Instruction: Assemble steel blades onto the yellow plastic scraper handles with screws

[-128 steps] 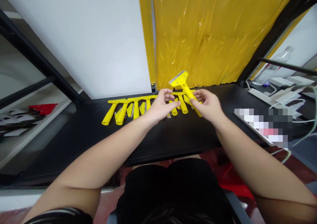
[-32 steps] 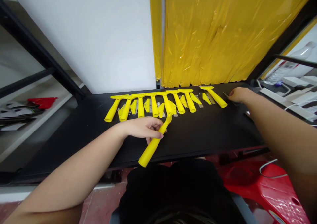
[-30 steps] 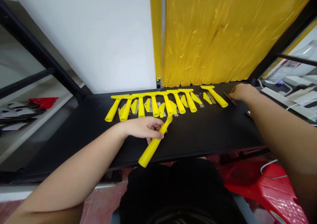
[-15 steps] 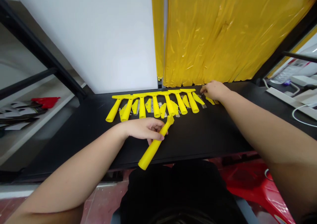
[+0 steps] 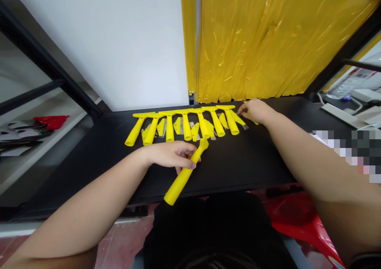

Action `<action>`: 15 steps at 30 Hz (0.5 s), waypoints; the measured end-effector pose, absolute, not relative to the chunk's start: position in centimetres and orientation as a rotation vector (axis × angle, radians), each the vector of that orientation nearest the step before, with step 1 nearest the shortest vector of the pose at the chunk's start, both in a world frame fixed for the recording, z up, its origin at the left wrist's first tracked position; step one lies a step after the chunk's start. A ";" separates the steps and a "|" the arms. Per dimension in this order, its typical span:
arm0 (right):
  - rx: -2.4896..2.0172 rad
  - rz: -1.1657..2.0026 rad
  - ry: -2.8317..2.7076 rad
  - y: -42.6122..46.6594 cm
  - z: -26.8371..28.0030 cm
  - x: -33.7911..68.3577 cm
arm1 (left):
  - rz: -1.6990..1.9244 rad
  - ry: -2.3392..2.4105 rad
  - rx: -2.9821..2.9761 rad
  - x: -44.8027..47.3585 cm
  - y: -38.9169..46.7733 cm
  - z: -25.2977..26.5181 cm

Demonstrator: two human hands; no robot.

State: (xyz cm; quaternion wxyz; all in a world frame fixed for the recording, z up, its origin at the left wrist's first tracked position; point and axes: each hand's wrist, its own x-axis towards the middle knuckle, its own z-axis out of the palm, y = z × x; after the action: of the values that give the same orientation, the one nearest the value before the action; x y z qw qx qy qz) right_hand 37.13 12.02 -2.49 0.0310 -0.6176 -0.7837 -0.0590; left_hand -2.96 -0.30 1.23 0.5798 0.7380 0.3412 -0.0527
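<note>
My left hand (image 5: 168, 154) is closed around a yellow scraper handle (image 5: 180, 185), held slantwise over the table's near part, its round end towards me. Across the table lies a row of several T-shaped yellow scraper handles (image 5: 170, 129), heads pointing away. Among them are small yellow plates (image 5: 195, 131) and flat metal blades (image 5: 213, 137). At the right end of the row my right hand (image 5: 257, 111) reaches down with bent fingers, its fingertips pinched together beside a yellow plate (image 5: 238, 120). Whatever the fingertips grip is too small to make out.
The black table (image 5: 244, 162) backs onto a white panel (image 5: 119, 43) and yellow plastic wrapping (image 5: 253, 43). Black frame bars (image 5: 32, 96) rise at the left, beside a shelf with a red item (image 5: 53, 122). A red stool (image 5: 297, 217) stands below right.
My right hand has shifted slightly left, closer to the end of the row. The left hand keeps its hold on the scraper handle, nearly unmoved.
</note>
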 end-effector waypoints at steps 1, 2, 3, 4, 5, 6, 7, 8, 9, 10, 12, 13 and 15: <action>-1.890 -0.145 -2.396 11.8 -2.4 37.2 | -0.122 0.798 1.727 -3.0 -0.3 1.2; -1.880 -0.109 -2.369 11.5 -2.2 37.4 | -0.120 0.797 1.726 -3.0 -0.3 1.2; -1.879 -0.082 -2.332 11.2 -2.0 37.7 | -0.118 0.796 1.724 -3.0 -0.3 1.2; -1.886 -0.071 -2.291 10.9 -1.7 38.2 | -0.115 0.794 1.721 -3.0 -0.3 1.1; -1.906 -0.082 -2.248 10.6 -1.5 38.7 | -0.112 0.791 1.719 -3.0 -0.3 1.1; -1.935 -0.113 -2.215 10.3 -1.2 39.3 | -0.110 0.788 1.719 -3.0 -0.3 1.1; -1.964 -0.153 -2.198 9.9 -1.1 39.9 | -0.109 0.786 1.721 -3.0 -0.3 1.0; -1.993 -0.193 -2.196 9.5 -1.0 40.4 | -0.109 0.786 1.724 -3.0 -0.3 1.0; -2.019 -0.223 -2.207 9.1 -1.1 40.9 | -0.112 0.785 1.726 -3.0 -0.3 1.1; -2.040 -0.239 -2.221 8.8 -1.3 41.2 | -0.115 0.785 1.729 -2.9 -0.3 1.1; -2.064 -0.233 -2.247 8.3 -1.9 41.7 | -0.120 0.782 1.734 -2.9 -0.2 1.1; -2.068 -0.224 -2.252 8.2 -2.3 41.8 | -0.119 0.780 1.734 -2.9 -0.2 1.1; -2.034 -0.200 -2.278 8.1 -3.1 41.9 | -0.114 0.780 1.732 -2.9 -0.2 1.1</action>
State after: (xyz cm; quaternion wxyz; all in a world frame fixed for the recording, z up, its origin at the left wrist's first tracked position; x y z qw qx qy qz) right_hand 41.89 8.12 -3.09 0.0403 -0.6640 -0.7438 -0.0653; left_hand -2.92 -0.23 1.11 0.5807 0.7410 0.3337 -0.0488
